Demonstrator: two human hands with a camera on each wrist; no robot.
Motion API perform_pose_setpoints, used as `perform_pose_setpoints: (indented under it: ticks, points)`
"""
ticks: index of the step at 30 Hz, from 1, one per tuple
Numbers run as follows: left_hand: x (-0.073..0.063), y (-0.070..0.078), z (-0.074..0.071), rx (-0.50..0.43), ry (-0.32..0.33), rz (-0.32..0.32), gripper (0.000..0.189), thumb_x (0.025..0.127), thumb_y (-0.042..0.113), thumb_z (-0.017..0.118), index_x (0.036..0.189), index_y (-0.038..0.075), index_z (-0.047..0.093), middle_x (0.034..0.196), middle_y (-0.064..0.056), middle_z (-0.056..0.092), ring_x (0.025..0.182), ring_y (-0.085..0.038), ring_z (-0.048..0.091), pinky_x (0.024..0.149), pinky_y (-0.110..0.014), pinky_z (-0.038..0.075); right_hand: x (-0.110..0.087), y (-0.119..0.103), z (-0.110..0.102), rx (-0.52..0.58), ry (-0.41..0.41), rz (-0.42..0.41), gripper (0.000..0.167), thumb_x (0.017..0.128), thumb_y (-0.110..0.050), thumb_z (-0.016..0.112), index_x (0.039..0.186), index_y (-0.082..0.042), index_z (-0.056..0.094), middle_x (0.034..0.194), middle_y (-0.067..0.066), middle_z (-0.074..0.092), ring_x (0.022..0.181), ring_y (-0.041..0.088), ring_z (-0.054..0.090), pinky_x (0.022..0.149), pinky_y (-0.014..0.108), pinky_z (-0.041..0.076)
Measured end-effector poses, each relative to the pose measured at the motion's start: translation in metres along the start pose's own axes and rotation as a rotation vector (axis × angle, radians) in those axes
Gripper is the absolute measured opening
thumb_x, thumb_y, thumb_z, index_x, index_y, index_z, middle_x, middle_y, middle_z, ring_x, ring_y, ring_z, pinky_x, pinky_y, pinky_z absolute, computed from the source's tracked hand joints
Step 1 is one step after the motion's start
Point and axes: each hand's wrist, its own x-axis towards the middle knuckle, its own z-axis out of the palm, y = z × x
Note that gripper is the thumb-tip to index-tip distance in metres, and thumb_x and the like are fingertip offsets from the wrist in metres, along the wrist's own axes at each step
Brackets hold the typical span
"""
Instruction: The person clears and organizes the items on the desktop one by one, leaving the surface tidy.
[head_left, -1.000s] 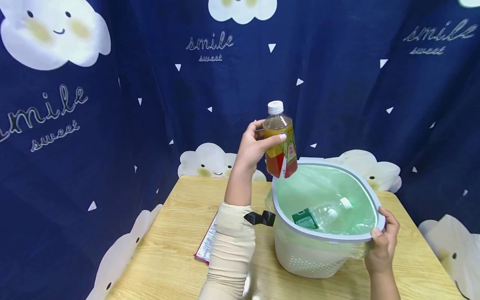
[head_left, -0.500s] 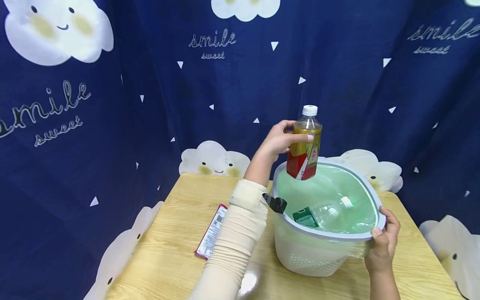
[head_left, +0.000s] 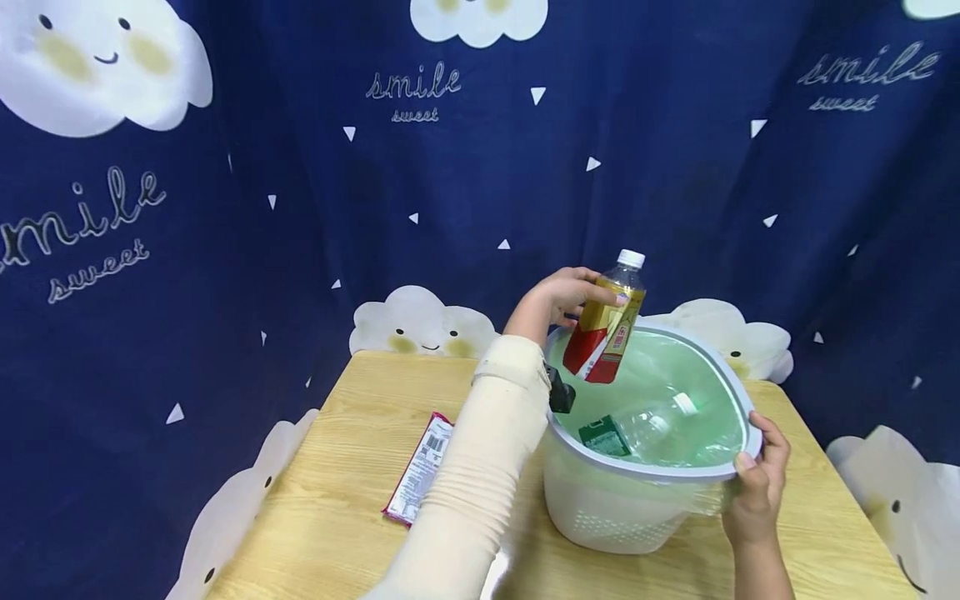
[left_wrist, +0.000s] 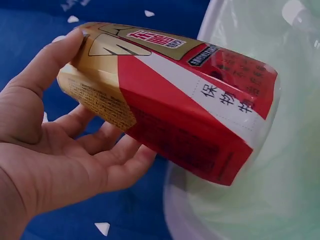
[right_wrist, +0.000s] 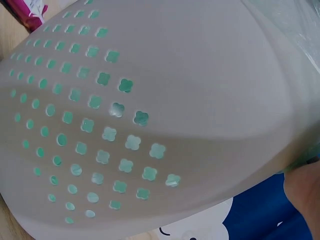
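Note:
In the head view my left hand [head_left: 566, 296] grips a drink bottle [head_left: 606, 321] with a white cap and a red and gold label. The bottle tilts, its base lower and over the opening of a pale waste basket [head_left: 607, 508]. Up close in the left wrist view, thumb and fingers lie round the label of the bottle [left_wrist: 175, 100]. My right hand [head_left: 757, 483] holds the basket's grey rim at the right. A green bag lines the basket, and inside lies a clear empty bottle [head_left: 652, 429] with a green label. The right wrist view mostly shows the basket's perforated wall [right_wrist: 200, 75].
A flat packet [head_left: 420, 471] with pink edges lies on the wooden table [head_left: 330, 508], left of the basket and partly behind my left sleeve [head_left: 480, 467]. A dark blue curtain [head_left: 450, 192] with clouds hangs behind the table.
My left hand has carried the drink bottle rightward and down over the basket, and the bottle has gone from nearly upright to tilted. My right hand keeps its hold on the rim.

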Motion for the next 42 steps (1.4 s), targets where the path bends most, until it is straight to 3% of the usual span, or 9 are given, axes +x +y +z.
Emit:
perform_pose_setpoints:
  ticks: [5,8,12,18,20,26,32,38,42]
  points:
    - [0.004,-0.010,-0.002,-0.100,-0.061,-0.069,0.046,0.077,0.017,0.077,0.115,0.016,0.052,0.099,-0.005,0.060,0.096,-0.030,0.058,0.080,-0.046,0.046,-0.002,0.001,0.004,-0.013,0.008,0.002,0.051,0.075,0.004,0.038,0.126,0.005,0.041,0.121,0.022,0.038,0.104,0.024,0.047,0.083,0.023,0.044]
    - [0.005,-0.010,0.004,-0.111,-0.122,-0.099,0.041,0.078,0.014,0.076,0.111,0.014,0.052,0.099,-0.007,0.061,0.095,-0.031,0.059,0.079,-0.049,0.048,-0.002,-0.001,0.005,-0.028,0.025,-0.004,0.051,0.075,0.004,0.038,0.125,0.006,0.042,0.121,0.022,0.039,0.103,0.023,0.047,0.082,0.023,0.044]
    - [0.005,-0.009,0.009,-0.059,-0.168,-0.108,0.039,0.078,0.012,0.076,0.109,0.010,0.053,0.099,-0.009,0.060,0.094,-0.032,0.059,0.075,-0.051,0.049,0.000,0.000,0.003,-0.027,0.010,0.002,0.052,0.075,0.004,0.037,0.126,0.006,0.041,0.122,0.022,0.037,0.104,0.024,0.046,0.082,0.023,0.044]
    - [0.002,-0.011,0.008,0.030,-0.140,-0.125,0.037,0.075,0.011,0.079,0.102,0.011,0.054,0.098,-0.008,0.060,0.095,-0.032,0.057,0.074,-0.050,0.049,-0.003,0.003,0.002,-0.035,-0.014,0.021,0.052,0.076,0.005,0.035,0.127,0.005,0.041,0.123,0.020,0.038,0.104,0.023,0.047,0.081,0.022,0.044]
    - [0.001,-0.011,0.010,0.079,-0.158,-0.123,0.036,0.074,0.012,0.079,0.101,0.011,0.056,0.098,-0.008,0.061,0.096,-0.032,0.057,0.075,-0.050,0.049,-0.003,0.003,0.003,-0.034,-0.017,0.022,0.052,0.076,0.004,0.036,0.127,0.005,0.041,0.123,0.020,0.038,0.104,0.023,0.046,0.082,0.022,0.044]
    - [-0.001,0.001,0.028,0.170,-0.288,-0.134,0.034,0.076,0.010,0.077,0.103,0.011,0.058,0.098,-0.009,0.062,0.095,-0.032,0.057,0.075,-0.052,0.049,0.001,-0.001,0.005,-0.021,-0.007,0.000,0.051,0.075,0.005,0.037,0.126,0.005,0.042,0.122,0.021,0.038,0.104,0.023,0.046,0.083,0.023,0.043]
    - [-0.004,0.007,0.047,0.240,-0.407,-0.191,0.031,0.077,0.008,0.075,0.103,0.010,0.058,0.098,-0.011,0.063,0.095,-0.032,0.058,0.071,-0.051,0.050,0.003,-0.003,0.005,-0.017,0.012,-0.008,0.051,0.074,0.004,0.037,0.125,0.005,0.042,0.121,0.022,0.039,0.102,0.024,0.047,0.081,0.023,0.045]
    - [-0.004,0.000,0.048,0.235,-0.427,-0.217,0.031,0.078,0.009,0.074,0.105,0.014,0.058,0.100,-0.011,0.061,0.092,-0.031,0.058,0.069,-0.050,0.050,0.002,-0.002,0.006,-0.026,0.027,-0.004,0.051,0.074,0.004,0.038,0.125,0.006,0.043,0.119,0.022,0.040,0.100,0.023,0.048,0.079,0.022,0.045]
    - [-0.003,-0.007,0.049,0.182,-0.436,-0.196,0.033,0.079,0.009,0.073,0.107,0.018,0.060,0.103,-0.008,0.059,0.095,-0.031,0.055,0.070,-0.050,0.050,0.002,-0.003,0.005,-0.030,0.027,-0.004,0.051,0.074,0.004,0.037,0.125,0.005,0.043,0.118,0.021,0.040,0.099,0.022,0.048,0.079,0.021,0.045]
